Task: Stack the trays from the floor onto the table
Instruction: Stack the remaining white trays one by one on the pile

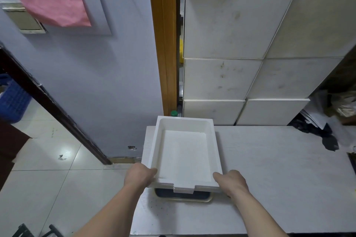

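- My left hand grasps the near left corner of the white tray, thumb over the rim, to hold that side level.
- The white tray is over the left end of the surface, directly above a dark tray lying there; only the dark one's near edge shows. I judge I am lining the two up for stacking. Whether they touch, I cannot tell.
- My right hand grasps the near right corner likewise, balancing the load.
- Black bags lie at the surface's far right, well apart.
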`<act>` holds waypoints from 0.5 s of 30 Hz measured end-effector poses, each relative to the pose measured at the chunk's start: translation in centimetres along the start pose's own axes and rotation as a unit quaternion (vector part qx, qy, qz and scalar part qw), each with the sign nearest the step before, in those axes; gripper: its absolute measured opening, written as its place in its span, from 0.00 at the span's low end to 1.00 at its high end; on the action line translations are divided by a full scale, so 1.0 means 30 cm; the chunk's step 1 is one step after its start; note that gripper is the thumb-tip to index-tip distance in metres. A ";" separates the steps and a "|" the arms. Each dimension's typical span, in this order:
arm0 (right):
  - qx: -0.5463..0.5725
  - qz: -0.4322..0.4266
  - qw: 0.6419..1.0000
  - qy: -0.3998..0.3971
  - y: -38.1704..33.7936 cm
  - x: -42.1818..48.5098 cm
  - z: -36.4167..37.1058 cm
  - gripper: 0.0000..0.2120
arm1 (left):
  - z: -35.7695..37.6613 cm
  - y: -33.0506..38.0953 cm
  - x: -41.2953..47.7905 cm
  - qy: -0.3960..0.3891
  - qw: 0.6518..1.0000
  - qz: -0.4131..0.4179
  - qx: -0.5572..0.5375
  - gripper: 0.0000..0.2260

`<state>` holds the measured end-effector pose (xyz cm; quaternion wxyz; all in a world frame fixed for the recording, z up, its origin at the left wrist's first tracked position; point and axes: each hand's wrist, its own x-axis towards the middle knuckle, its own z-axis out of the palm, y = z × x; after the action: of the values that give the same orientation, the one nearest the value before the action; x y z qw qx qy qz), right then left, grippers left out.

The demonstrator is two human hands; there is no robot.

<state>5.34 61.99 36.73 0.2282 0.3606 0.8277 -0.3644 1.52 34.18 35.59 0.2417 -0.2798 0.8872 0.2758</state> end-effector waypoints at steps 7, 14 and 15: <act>-0.023 -0.003 1.000 0.013 0.000 0.004 -0.010 0.14 | -0.011 0.002 -0.004 0.014 1.000 0.001 0.006 0.11; -0.030 -0.013 0.999 0.019 -0.014 0.008 -0.016 0.12 | -0.029 0.009 -0.005 0.017 1.000 0.009 -0.003 0.11; -0.029 -0.015 0.999 0.019 -0.016 0.009 -0.018 0.12 | -0.031 0.010 -0.004 0.018 1.000 0.011 0.000 0.10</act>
<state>4.75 62.30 37.12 0.2167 0.3481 0.8476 -0.3370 1.16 33.85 36.45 0.2227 -0.2751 0.8944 0.2734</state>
